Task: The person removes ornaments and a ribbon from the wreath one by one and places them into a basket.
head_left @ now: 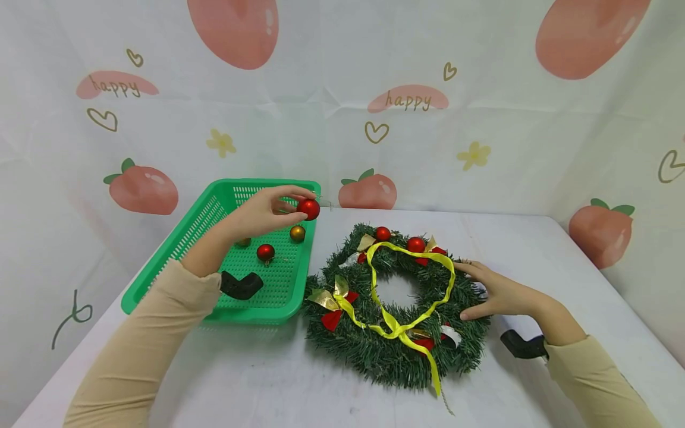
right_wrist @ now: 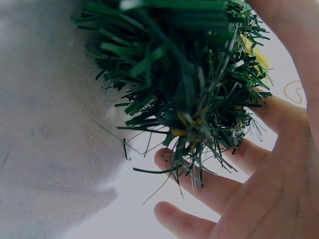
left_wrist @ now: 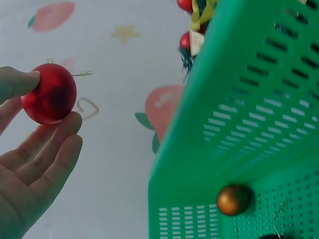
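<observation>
In the head view my left hand (head_left: pixel 264 209) pinches a red Christmas bauble (head_left: pixel 308 208) above the right rim of a green plastic basket (head_left: pixel 299 297). The left wrist view shows the bauble (left_wrist: pixel 50 93) between thumb and fingers, a thin wire sticking out from it. At the right side of a green Christmas wreath (head_left: pixel 353 351), my right hand (head_left: pixel 500 292) touches the needles with its fingers spread. The right wrist view shows the fingers (right_wrist: pixel 204 191) fairly straight beside the needles. A yellow ribbon (head_left: pixel 393 324), red baubles and red-and-gold bows decorate the wreath.
Inside the basket lie a red bauble (head_left: pixel 265 252) and a gold bauble (head_left: pixel 297 233), with another gold one (head_left: pixel 244 242) partly behind the left wrist. The white table (head_left: pixel 257 374) meets a printed backdrop (head_left: pixel 321 119) at the back.
</observation>
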Demonstrator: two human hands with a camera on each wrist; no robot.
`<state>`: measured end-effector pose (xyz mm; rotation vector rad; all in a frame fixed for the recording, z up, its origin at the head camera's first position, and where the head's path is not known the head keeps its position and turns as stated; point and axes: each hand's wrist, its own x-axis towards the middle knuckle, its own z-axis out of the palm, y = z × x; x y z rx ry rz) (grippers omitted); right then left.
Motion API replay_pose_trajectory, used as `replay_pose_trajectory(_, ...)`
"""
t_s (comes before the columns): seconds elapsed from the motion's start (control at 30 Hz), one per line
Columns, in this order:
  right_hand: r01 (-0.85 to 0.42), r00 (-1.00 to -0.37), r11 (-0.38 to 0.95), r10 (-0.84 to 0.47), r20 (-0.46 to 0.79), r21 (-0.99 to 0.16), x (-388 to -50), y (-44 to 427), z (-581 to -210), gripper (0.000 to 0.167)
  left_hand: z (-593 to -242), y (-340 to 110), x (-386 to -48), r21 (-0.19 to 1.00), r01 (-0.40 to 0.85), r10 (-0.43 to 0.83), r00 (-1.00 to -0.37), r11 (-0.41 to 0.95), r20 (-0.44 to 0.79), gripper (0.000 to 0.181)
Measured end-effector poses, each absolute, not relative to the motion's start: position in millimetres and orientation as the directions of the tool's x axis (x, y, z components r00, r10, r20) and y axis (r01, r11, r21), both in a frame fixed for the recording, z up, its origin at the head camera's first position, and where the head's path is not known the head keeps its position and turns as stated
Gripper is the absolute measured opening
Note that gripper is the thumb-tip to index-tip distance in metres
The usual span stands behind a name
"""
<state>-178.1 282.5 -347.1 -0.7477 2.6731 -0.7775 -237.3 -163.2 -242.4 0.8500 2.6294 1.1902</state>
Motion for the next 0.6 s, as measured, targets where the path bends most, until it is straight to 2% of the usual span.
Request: replay_pose_trajectory(0.6,-0.406,-0.835,0.729,-0.541,-0.100,-0.551,-178.6,282.4,-347.3,0.099,-251.7,-188.6,-251.7,0.689,0.389,0.475,-0.877,0.611,0.074,0.041)
